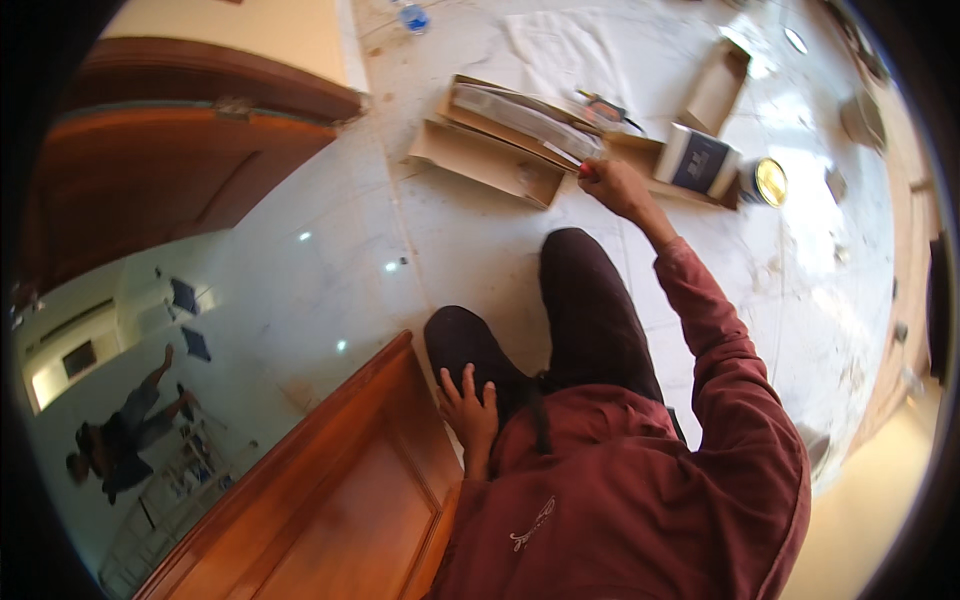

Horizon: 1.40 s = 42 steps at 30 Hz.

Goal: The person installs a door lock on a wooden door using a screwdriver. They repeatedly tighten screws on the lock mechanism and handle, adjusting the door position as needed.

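Observation:
My right hand (616, 187) grips a red-handled tool (585, 167) with a long, light shaft pointing up-left, over an open cardboard box (535, 135) holding a long, pale wrapped item (500, 108). A second open box (460, 157) lies in front of it. A power tool with an orange-and-black body (600, 108) sits behind them on a white cloth (545, 50). My left hand (466, 405) rests with fingers spread on my left thigh, beside a wooden panel (330, 480).
A navy-and-white box (700, 160), yellow-topped can (768, 183), empty carton (715, 90) and water bottle (412, 16) are on the marble floor (710, 270). Wooden door (160, 170) is upper left; bucket (862, 122) at right. Another person (130, 425) is at far left, near a ladder-like frame (175, 480).

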Tool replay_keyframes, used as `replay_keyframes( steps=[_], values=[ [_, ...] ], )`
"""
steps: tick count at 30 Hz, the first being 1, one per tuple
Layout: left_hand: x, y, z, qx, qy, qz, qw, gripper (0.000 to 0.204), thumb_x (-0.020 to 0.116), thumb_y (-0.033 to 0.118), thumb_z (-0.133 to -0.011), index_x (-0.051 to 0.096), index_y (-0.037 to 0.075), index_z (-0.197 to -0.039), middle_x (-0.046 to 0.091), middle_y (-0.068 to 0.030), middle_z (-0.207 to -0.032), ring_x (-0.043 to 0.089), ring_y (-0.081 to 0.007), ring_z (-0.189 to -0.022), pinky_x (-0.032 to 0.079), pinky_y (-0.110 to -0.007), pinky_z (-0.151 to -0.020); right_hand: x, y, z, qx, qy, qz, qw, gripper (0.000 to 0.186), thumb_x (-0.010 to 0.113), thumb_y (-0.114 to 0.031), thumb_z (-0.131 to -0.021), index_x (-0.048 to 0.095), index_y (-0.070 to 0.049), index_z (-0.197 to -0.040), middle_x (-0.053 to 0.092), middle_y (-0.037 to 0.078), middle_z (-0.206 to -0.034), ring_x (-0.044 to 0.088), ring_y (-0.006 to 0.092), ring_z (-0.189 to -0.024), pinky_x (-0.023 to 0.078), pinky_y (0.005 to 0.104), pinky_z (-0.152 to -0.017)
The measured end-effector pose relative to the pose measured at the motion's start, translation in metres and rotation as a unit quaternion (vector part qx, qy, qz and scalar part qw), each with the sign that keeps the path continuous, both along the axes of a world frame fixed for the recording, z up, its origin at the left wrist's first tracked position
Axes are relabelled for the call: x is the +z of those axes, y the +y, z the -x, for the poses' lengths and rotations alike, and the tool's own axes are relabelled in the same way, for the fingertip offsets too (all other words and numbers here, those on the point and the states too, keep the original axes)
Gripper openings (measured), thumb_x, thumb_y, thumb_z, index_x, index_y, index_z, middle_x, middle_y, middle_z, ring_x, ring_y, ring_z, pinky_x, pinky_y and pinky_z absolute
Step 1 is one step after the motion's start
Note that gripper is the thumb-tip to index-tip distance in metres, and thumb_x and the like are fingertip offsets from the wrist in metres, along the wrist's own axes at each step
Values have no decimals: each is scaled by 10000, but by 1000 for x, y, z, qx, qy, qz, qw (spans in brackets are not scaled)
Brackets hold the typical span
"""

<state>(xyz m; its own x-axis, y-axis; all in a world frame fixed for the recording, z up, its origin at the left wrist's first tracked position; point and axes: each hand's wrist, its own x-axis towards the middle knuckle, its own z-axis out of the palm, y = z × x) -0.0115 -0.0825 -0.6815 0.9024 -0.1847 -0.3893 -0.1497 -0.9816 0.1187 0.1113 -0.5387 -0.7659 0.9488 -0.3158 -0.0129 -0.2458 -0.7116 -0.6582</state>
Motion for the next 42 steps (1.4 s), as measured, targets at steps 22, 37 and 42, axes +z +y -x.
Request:
replay_keyframes(
  steps=[22,37,42],
  values=[
    [5,13,-29,150,-15,100,984,434,671,331,-861,582,155,-1248,336,-154,-1498,328,-424,-1359,318,-573,-1109,-188,54,-100,168,36,419,892,389,485,-323,-998,592,-69,-1273,603,244,-1252,643,347,-1016,534,477,-792],
    [71,-1,-67,261,-21,631,730,405,552,257,-1030,549,30,-1366,659,-30,-1109,585,-118,-1031,463,-264,-918,110,222,-20,66,128,-652,744,231,715,-242,-919,539,-165,-790,545,-26,-607,463,76,-434,357,222,-377],
    [107,-16,-59,223,52,786,575,322,569,201,-1024,601,-19,-1257,638,-46,-1030,621,-111,-837,515,-251,-788,163,297,35,108,99,-749,646,163,704,-184,-925,607,-100,-823,595,12,-664,521,108,-479,428,247,-434]
  ],
)
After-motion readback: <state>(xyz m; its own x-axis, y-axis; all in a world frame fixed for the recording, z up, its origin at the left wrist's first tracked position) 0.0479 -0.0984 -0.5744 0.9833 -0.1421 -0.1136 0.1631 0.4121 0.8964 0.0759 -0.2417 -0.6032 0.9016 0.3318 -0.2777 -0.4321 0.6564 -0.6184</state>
